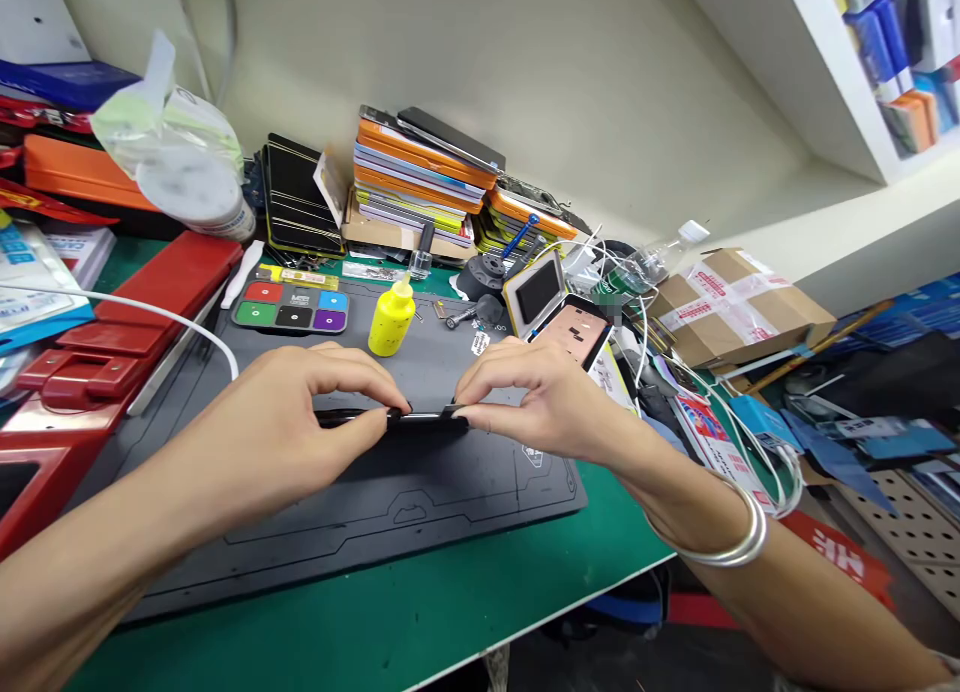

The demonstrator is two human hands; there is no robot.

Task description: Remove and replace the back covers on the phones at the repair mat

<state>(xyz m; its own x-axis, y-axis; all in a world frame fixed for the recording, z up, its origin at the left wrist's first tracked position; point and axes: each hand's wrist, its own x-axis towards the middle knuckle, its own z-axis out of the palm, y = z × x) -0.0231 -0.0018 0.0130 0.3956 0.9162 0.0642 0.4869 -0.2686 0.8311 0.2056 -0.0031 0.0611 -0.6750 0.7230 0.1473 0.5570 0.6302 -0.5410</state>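
Between my two hands is a thin black slab, seen edge-on, that looks like a phone [427, 419]. My left hand [300, 412] pinches its left end, thumb below and fingers above. At the right end, my right hand [532, 397] grips it the same way, with a silver bracelet [739, 537] on that wrist. The slab is held just over a dark grey work mat [420, 492]; its faces are hidden from me. Beyond my hands a yellow squeeze bottle [391, 322] stands upright on the mat, beside a tray with coloured squares [291, 307].
A red machine [135, 342] with a lever borders the mat at left. Stacked boxed parts [420, 177] stand by the wall. Towards the right are an open case [570, 327], a clear plastic bottle [664, 257], a taped carton [739, 307] and tangled white cables [780, 472].
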